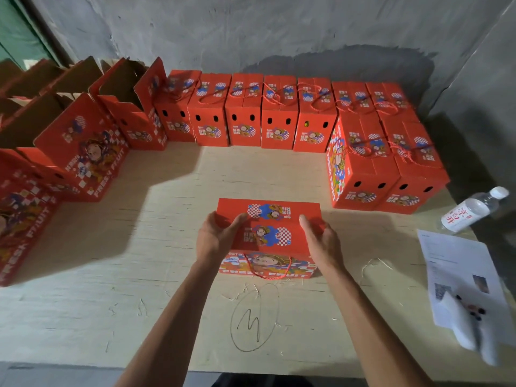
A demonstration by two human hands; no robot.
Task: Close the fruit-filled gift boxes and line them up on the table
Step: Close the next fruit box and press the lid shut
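Observation:
A red gift box with cartoon print stands in the middle of the table, its top flaps folded down and its red cord handle hanging over the near side. My left hand presses on the box's left top edge, thumb on the lid. My right hand holds the right edge, fingers around the side. A row of closed red boxes lines the far edge by the wall, and more closed boxes stand at the right. Several open boxes with raised flaps stand at the left.
A plastic water bottle lies at the right edge. Printed paper sheets lie near it with a white glove on top. The pale wooden table has a pencilled circle mark near the front edge. A grey wall stands behind.

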